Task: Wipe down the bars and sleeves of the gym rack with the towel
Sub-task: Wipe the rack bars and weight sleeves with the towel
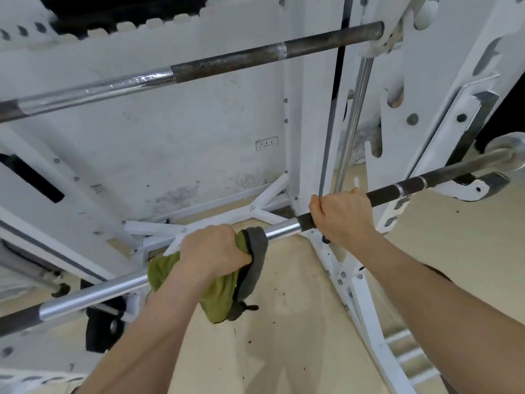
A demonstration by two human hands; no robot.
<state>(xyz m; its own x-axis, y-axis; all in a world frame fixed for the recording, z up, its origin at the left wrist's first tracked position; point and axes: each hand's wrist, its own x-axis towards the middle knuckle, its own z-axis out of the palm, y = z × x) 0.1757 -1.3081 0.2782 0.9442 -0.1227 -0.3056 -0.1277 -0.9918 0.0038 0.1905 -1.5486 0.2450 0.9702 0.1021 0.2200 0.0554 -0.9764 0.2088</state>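
Two hands work the lower bar (96, 297) of a white gym rack (312, 109). The left hand (216, 251) is curled tight round a green towel (218, 294) wrapped over the bar's bright chrome middle. The right hand (341, 214) grips the bare, dark knurled stretch just beside it, fingers closed over the top. The towel's loose end, edged with a grey band, hangs below the left fist toward the tan floor (284, 351).

Doing this pass well likely means holding the cloth fully round the bar so the underside is cleaned too. It should slide in long, overlapping strokes along the chrome and on into the knurling, with the right hand bracing the bar against rolling. That hand would have to shift before the cloth reaches its spot. Rough knurling will probably snag the fabric, so a firmer squeeze and a slight twist seem wise there.

The bar's right end rests in a hook (483, 186) on the upright, with the thick sleeve (511, 155) just beyond it at the frame's edge. The towel is well apart from both. An upper bar (227, 62), part chrome and part rusty-dark, crosses the rack above, clear of both hands. No bucket, bin or bottle shows. The hook is the only holder in view, and it holds the bar.
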